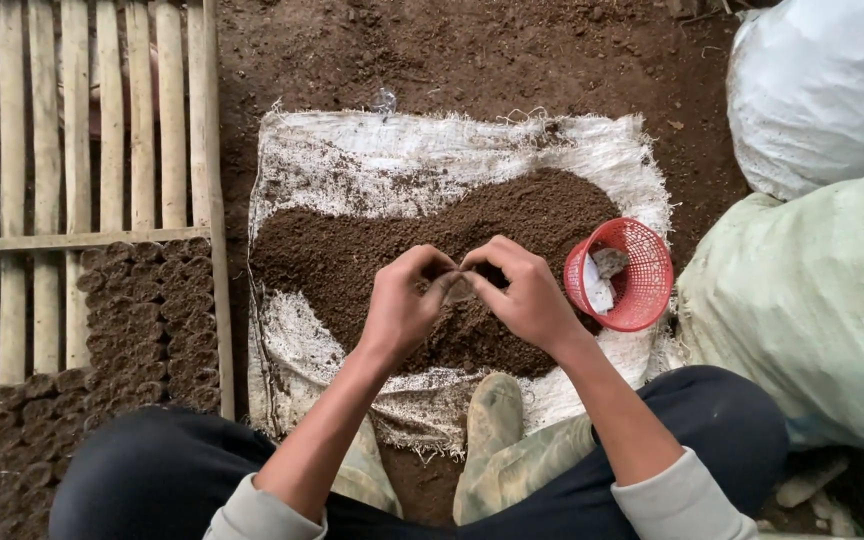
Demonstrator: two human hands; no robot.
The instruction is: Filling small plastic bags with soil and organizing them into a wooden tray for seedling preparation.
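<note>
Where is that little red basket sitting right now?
The red basket lies tipped on the woven sack's right edge, beside the soil pile, just right of the right hand.

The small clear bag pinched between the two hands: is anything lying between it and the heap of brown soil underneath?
Nothing visible does. The small clear plastic bag is held by the left hand and right hand directly over the heap of dark brown soil on the white woven sack. The red plastic mesh basket sits off to the right.

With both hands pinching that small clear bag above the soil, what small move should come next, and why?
Probably spread the small clear plastic bag open: left hand and right hand pinch its mouth together over the dark brown soil heap, and it looks flat and unfilled.
</note>
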